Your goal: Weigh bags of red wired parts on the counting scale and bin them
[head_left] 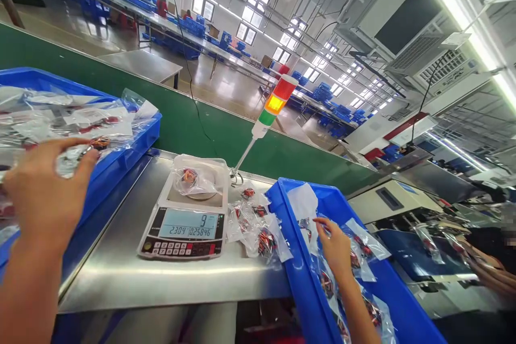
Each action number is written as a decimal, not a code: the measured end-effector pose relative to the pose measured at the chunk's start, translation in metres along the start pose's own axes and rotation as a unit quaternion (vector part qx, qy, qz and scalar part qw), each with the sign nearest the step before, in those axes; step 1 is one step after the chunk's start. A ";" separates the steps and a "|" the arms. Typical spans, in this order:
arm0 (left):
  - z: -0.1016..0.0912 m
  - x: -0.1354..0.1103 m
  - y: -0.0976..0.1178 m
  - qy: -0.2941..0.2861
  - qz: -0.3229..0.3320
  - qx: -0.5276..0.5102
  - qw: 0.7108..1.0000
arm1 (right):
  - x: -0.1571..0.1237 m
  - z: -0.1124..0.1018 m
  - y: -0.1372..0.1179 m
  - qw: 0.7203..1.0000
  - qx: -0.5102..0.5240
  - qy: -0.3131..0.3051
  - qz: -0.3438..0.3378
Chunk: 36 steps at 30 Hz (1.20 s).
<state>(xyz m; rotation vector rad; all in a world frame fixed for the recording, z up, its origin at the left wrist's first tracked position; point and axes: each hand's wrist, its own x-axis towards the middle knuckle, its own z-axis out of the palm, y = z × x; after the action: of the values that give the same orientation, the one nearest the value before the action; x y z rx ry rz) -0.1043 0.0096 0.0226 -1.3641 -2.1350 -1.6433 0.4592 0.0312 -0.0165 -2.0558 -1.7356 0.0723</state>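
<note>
My left hand [52, 188] is over the left blue bin, thumb and forefinger closed on a crumpled clear plastic bag [69, 161]. More bags with small red and dark parts lie under and behind it. My right hand [336, 247] reaches into the right blue bin [292, 258], its fingertips pinched at the edge of a bag with a white label [304, 204]. Between the hands stands a digital scale [187, 220] with one bag of coiled wires [189, 177] on its pan; the display reads 9. Several bagged wire bundles [258, 220] lie right of the scale.
A signal tower [276, 105] with its yellow section lit rises behind the scale. A green partition [217, 129] runs along the back of the steel table [169, 285]. A beige machine [395, 199] stands at right, with another person's arm [489, 269] beside it.
</note>
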 end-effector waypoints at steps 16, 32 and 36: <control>0.031 -0.052 0.040 -0.250 0.178 -0.087 0.948 | -0.089 -0.006 0.134 0.949 -0.256 -0.128 0.131; 0.087 -0.031 0.057 -0.275 0.075 -0.208 0.936 | 0.000 -0.041 -0.139 0.960 0.246 0.033 -0.128; 0.079 0.012 0.069 -0.069 -0.142 -0.308 0.938 | 0.030 0.018 -0.230 0.915 0.253 -0.002 -0.314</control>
<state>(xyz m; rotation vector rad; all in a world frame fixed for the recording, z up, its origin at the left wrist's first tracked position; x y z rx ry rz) -0.0309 0.0819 0.0467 -1.3810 -2.0488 -2.5630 0.2468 0.0901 0.0581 -1.0817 -2.0320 0.2889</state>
